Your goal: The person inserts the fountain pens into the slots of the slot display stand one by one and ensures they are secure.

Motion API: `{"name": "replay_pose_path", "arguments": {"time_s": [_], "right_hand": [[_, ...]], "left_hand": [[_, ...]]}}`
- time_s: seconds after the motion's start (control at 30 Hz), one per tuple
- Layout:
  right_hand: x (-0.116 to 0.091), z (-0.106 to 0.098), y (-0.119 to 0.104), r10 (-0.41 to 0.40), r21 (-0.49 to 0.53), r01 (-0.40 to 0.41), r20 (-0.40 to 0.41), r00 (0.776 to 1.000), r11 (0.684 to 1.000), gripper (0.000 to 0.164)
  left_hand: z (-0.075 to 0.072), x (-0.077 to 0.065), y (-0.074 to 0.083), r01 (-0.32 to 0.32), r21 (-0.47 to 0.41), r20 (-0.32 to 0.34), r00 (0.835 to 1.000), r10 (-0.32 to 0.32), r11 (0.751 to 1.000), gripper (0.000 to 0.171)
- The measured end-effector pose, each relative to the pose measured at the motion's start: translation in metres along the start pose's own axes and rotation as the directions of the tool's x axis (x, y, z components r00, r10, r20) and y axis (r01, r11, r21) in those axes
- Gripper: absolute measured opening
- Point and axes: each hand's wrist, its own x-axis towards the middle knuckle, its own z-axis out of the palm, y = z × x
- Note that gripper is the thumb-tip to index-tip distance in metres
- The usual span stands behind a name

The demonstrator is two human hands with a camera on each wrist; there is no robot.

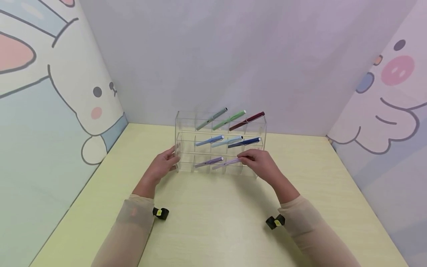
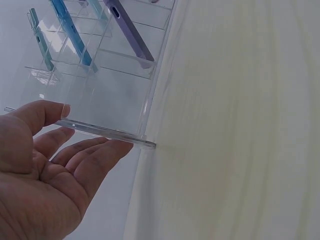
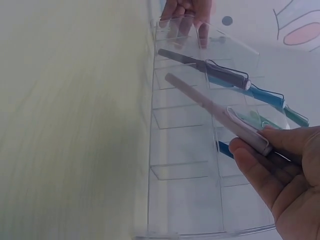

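A clear three-tier pen rack [image 1: 185, 124] stands on the table. My left hand [image 1: 162, 163] grips its left side panel [image 2: 105, 131], thumb on one face and fingers on the other. My right hand [image 1: 259, 163] pinches the capped end of a pale lilac pen [image 3: 220, 115], which slants over the bottom tier. Left of it on that tier leans a purple pen [image 1: 208, 162]. The middle tier bears a blue pen [image 1: 209, 140], a light blue pen [image 1: 227, 141] and a navy pen [image 1: 244, 142]. On top lie a grey-green pen [image 1: 211, 119], a green pen [image 1: 229, 120] and a dark red pen [image 1: 247, 121].
Behind the rack rises a plain pale wall [image 1: 233, 55]. Cartoon-printed panels stand at the left [image 1: 66, 92] and the right [image 1: 383, 129]. The light wooden table [image 1: 213, 222] extends in front, and a black strap piece with a yellow mark shows by each wrist.
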Motion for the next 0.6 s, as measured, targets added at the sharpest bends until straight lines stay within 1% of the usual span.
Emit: {"name": "replay_pose_path", "arguments": {"time_s": [0.17,0.3,0.47,0.6], "right_hand": [[0.0033,0.0039,-0.0013,0.019,-0.001,-0.019,0.033,0.999,1.000,0.025],[0.0053,0.0056,-0.0024,0.016,-0.002,-0.016,0.036,0.999,1.000,0.024],[0.0064,0.0074,-0.0037,0.015,0.021,-0.015,0.032,0.999,1.000,0.024],[0.0059,0.0099,-0.0033,0.040,0.060,-0.042,0.034,0.999,0.997,0.025]], "left_hand": [[0.0002,-0.0001,0.0019,0.007,-0.012,0.006,1.000,-0.007,1.000,0.059],[0.0005,-0.0004,0.0043,0.006,-0.016,0.007,1.000,-0.005,1.000,0.059],[-0.0004,-0.0008,0.0042,0.003,-0.013,0.012,1.000,-0.003,1.000,0.059],[-0.0009,-0.0016,0.0027,0.000,-0.007,0.014,1.000,0.000,1.000,0.059]]}}
